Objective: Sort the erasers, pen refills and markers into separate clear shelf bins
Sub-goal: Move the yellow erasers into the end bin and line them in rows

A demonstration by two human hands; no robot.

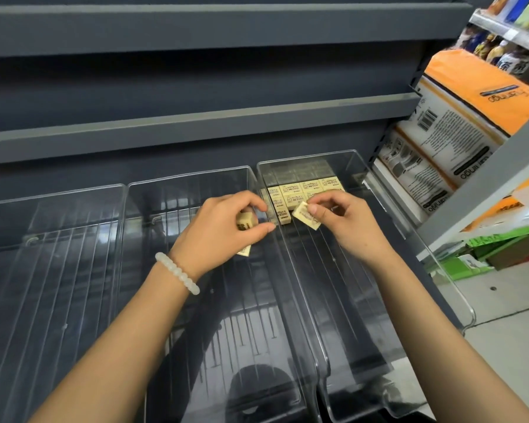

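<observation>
Both hands' fingers hold erasers — left hand several, right hand one — over the right bin.

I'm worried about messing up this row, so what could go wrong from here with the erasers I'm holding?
The right hand pinches a tilted eraser just above the packed rows in the right bin; setting it down askew might nudge them out of line. The left hand grips several erasers over the middle bin, and one could slip into it.

Glossy clear plastic bins sit on matt grey metal shelving.
</observation>
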